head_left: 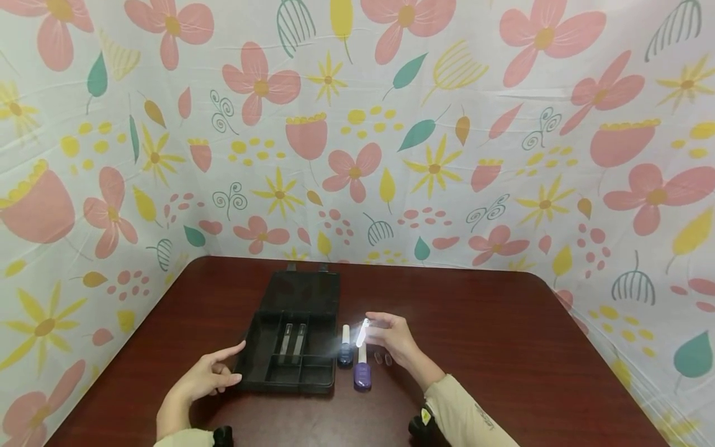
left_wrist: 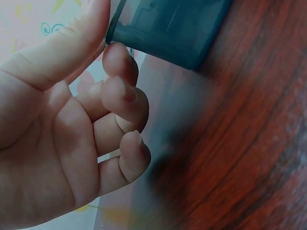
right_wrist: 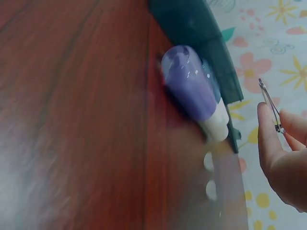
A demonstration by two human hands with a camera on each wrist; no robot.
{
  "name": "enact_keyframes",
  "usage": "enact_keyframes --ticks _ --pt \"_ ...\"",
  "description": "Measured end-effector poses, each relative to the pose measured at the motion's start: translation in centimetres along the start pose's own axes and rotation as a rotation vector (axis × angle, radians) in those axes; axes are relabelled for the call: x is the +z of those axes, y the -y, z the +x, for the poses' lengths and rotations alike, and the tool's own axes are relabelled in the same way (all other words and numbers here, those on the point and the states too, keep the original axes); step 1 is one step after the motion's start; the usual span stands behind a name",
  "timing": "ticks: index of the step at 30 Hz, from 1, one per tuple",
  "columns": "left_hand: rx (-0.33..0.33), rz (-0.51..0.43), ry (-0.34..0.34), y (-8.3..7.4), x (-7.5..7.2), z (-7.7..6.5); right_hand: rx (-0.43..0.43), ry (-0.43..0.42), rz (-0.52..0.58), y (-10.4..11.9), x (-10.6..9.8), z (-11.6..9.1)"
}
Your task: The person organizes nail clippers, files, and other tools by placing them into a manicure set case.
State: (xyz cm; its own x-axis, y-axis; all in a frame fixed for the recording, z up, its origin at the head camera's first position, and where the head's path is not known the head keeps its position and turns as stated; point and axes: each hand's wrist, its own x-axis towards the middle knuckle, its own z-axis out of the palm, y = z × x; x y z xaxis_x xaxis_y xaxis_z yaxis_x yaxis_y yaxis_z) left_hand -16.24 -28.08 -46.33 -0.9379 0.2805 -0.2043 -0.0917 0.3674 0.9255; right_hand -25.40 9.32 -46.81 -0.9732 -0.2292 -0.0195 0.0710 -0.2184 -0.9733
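On the table lies an opened black plastic box with compartments; two slim silver nail clippers sit in one. My left hand touches its left side with extended index finger and thumb; the other fingers curl loosely, visible in the left wrist view. To the right of the box, my right hand pinches a shiny metal nail clipper between thumb and fingers, raised above the table. Below it stand a purple nail polish bottle with a white cap and a dark blue one.
Two small pale oval pieces lie by the bottles, near my right hand. The box's lid is folded back flat toward the far edge. The reddish-brown table meets a flower-patterned cloth behind and at both sides.
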Motion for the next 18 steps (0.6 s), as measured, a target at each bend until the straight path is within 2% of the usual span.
enact_keyframes --ticks 11,18 --pt "-0.011 0.004 -0.015 0.0 0.0 0.0 -0.030 0.030 0.035 0.6 2.2 1.1" --pt "-0.002 0.006 -0.020 0.0 0.1 -0.1 -0.056 0.018 0.035 0.6 3.6 1.6"
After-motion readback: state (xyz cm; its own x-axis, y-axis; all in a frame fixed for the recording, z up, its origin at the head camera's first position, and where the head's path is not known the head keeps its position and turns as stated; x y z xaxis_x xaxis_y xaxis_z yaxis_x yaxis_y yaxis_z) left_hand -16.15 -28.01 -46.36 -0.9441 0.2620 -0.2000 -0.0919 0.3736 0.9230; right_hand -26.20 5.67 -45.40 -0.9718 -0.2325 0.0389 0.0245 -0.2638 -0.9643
